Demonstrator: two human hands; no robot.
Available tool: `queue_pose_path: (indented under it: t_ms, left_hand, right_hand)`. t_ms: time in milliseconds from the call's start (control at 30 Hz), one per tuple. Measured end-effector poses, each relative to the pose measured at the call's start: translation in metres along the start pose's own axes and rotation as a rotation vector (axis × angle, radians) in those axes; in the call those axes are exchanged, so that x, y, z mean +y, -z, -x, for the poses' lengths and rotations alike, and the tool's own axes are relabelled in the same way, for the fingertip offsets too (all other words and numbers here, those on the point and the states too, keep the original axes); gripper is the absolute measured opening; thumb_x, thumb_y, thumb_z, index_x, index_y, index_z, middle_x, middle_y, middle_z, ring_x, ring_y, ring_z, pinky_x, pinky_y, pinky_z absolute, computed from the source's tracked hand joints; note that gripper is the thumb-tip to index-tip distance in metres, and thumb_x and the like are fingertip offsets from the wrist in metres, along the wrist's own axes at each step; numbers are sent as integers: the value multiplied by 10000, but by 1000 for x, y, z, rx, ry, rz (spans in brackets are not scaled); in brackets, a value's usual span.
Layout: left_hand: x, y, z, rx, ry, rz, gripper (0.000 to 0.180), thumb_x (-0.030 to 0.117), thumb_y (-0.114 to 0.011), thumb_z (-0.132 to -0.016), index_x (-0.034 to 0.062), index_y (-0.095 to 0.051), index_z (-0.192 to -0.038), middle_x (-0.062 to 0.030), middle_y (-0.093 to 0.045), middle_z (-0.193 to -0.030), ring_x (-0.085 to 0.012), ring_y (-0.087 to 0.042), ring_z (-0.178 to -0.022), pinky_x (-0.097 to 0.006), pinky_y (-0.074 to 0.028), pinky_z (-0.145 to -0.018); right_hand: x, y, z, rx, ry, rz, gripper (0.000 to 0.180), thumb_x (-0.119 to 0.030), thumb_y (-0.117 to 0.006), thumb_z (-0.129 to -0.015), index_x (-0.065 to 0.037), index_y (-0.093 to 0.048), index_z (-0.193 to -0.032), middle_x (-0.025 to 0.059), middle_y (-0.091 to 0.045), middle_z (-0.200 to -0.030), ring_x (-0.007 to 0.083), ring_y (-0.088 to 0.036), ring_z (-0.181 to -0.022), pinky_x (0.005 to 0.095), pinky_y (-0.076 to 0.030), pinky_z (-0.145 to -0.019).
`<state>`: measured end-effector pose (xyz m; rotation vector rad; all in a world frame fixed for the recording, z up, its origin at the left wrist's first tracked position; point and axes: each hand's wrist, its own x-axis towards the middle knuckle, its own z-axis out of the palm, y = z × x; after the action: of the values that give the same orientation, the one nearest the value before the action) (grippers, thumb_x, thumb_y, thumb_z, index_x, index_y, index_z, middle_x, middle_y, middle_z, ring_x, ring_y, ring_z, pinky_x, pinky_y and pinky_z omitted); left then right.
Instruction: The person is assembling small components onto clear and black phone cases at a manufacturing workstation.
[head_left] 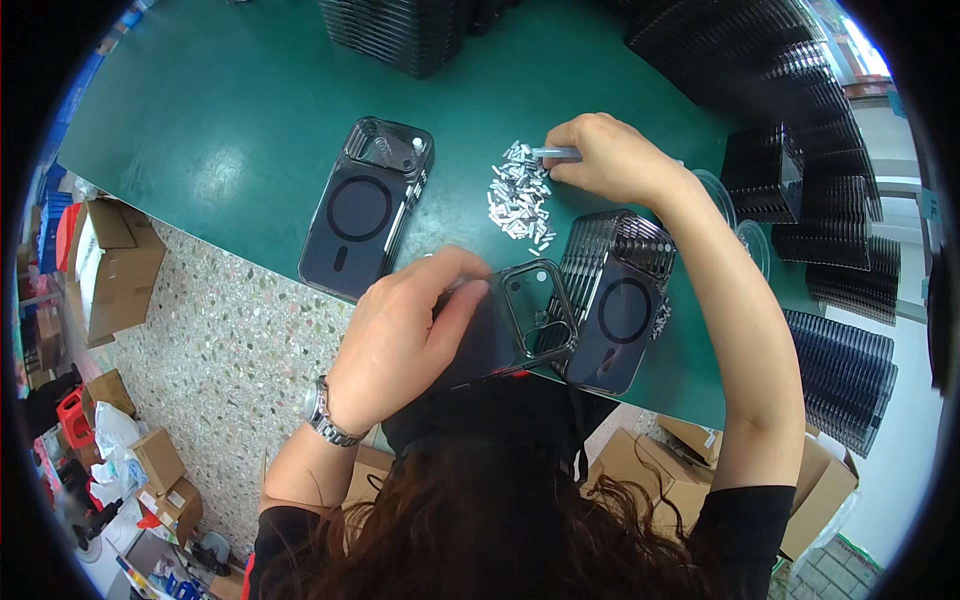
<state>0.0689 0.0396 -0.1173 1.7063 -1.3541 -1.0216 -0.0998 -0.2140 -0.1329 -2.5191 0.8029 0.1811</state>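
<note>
My left hand (400,318) grips a dark translucent phone case (487,335) by its side, thumb on top, near the table's front edge. The camera opening of that case faces right. Farther off, my right hand (612,160) pinches a short, pale translucent stick-like tool (556,154). Its tip is at the upper edge of a pile of small silver and white pieces (518,205). One stack of similar phone cases (350,222) stands left of the pile. Another stack of cases (618,318) is just right of the case I hold.
Green table (240,130) under everything. Black stacked cases (805,150) line the right edge, with another dark stack (395,35) at the far side. Clear round dishes (752,245) sit beyond my right forearm. Cardboard boxes (120,265) stand on the speckled floor at left.
</note>
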Motion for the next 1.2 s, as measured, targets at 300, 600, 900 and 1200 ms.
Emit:
queue_pose_path:
  t_ms: [300, 600, 900, 1200]
  left_hand:
    - [-4, 3, 0, 31, -55, 2, 124, 90, -657, -1009, 25, -677, -1113, -156, -728, -881, -283, -694, -779, -370, -522, -692]
    - [-1, 3, -4, 18, -60, 8, 127, 72, -657, -1022, -10, -678, -1117, -140, -719, -857, -159, -683, -783, -301, -520, -707]
    - [19, 3, -12, 21, -132, -12, 108, 66, -663, -1019, -3, -682, -1099, -98, -651, -783, -117, -537, -683, -276, -452, -642]
    - [38, 7, -17, 1, -125, -16, 121, 75, -679, -1011, 0, -686, -1106, -73, -601, -750, -100, -508, -691, -273, -431, -639]
  right_hand:
    - [-3, -1, -3, -19, 58, 104, 221, -157, -689, -846, 33, -727, -951, 229, -729, -878, 406, -699, -863, 469, -543, -810]
    - [-9, 29, 19, 43, -32, -311, 155, -139, -718, -861, 12, -692, -877, 89, -685, -788, 135, -606, -727, 305, -473, -685]
    - [-45, 54, 53, 362, 177, -855, 83, -94, -743, -890, -38, -706, -938, 70, -720, -901, 68, -564, -722, 222, -411, -653]
    - [-54, 51, 82, 366, 130, -912, 169, -110, -795, -869, -16, -756, -1005, 59, -739, -878, 62, -574, -709, 200, -422, -640]
